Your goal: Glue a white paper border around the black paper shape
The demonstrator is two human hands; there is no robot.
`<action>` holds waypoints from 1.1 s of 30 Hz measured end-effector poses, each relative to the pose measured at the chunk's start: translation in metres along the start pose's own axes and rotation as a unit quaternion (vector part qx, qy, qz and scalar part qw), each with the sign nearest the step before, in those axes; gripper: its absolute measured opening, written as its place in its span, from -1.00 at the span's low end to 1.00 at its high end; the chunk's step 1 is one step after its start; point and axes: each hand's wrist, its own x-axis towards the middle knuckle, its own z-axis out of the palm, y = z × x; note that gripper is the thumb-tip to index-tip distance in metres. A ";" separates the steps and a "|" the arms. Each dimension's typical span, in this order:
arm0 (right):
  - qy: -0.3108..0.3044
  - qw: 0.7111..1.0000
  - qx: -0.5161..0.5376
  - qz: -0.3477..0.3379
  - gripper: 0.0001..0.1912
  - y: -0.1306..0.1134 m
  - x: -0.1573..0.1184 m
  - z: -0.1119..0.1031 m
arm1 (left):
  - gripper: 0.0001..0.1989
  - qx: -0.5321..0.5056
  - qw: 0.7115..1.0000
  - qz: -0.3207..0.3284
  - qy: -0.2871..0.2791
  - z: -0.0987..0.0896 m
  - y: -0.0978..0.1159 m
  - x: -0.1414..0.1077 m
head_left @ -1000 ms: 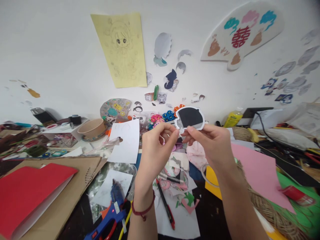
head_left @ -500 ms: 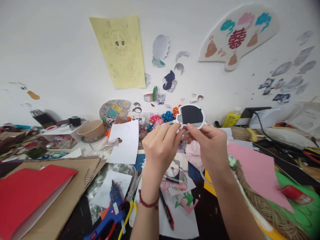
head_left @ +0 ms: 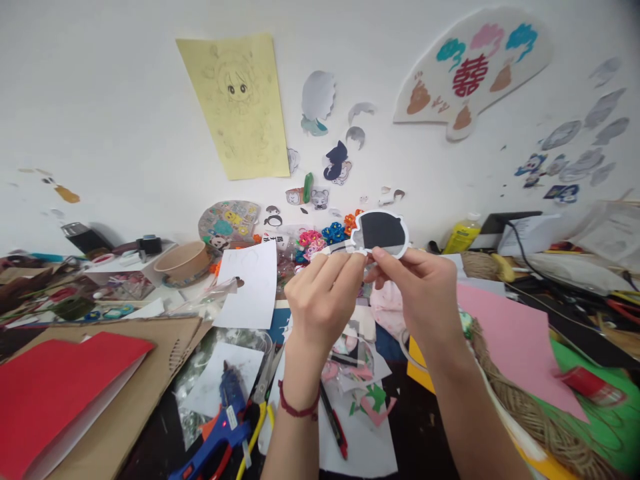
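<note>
Held up in front of me is a small paper cutout (head_left: pixel 384 230), with a black area, a grey patch on its left and a white border. My right hand (head_left: pixel 425 283) pinches its lower edge between thumb and fingers. At its lower left corner, the closed fingertips of my left hand (head_left: pixel 325 293) meet the border. A thin, pale, translucent strip (head_left: pixel 343 247) shows just beyond the left knuckles, reaching toward the cutout; its exact kind is unclear. The left fingertips are partly hidden by the hand itself.
Below lie a blue glue gun (head_left: pixel 227 420) with a lit red light, yellow-handled scissors (head_left: pixel 257 427), a pen (head_left: pixel 334 423) and paper scraps (head_left: pixel 375 400). Red card (head_left: pixel 65 393) sits left, pink paper (head_left: pixel 515 333) and twine (head_left: pixel 530 400) right. Colourful flowers (head_left: pixel 333 233) stand behind.
My left hand has shifted very slightly, and more of the pale strip shows above its knuckles. The cutout and right hand stay nearly in place; the view has shifted a little.
</note>
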 end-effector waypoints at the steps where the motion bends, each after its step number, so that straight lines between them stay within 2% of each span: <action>1: -0.001 1.000 0.000 0.000 -0.83 0.000 0.000 0.000 | -0.90 -0.005 1.000 0.002 -0.001 0.000 0.000 0.000; 7: 0.003 1.000 -0.010 0.016 -0.83 -0.001 0.003 -0.006 | -0.91 -0.079 0.996 0.015 0.042 -0.009 0.000 0.007; 11: -0.037 0.999 -0.025 0.021 -0.78 -0.005 0.007 -0.014 | -0.86 -0.091 0.994 0.037 0.041 -0.019 0.001 0.008; 17: -0.081 0.996 -0.041 -0.016 -0.72 -0.014 0.008 -0.029 | -0.84 -0.066 0.987 0.140 0.029 -0.029 0.008 0.004; 20: -0.095 0.993 -0.056 -0.044 -0.71 -0.020 0.007 -0.035 | -0.83 -0.045 0.984 0.171 0.026 -0.030 0.014 0.005; 28: -0.111 0.985 -0.092 -0.091 -0.71 -0.035 0.002 -0.043 | -0.84 -0.021 0.983 0.182 0.021 -0.029 0.026 0.007; 33: -0.109 0.982 -0.118 -0.096 -0.70 -0.037 0.000 -0.045 | -0.82 -0.015 0.983 0.184 0.012 -0.029 0.029 0.008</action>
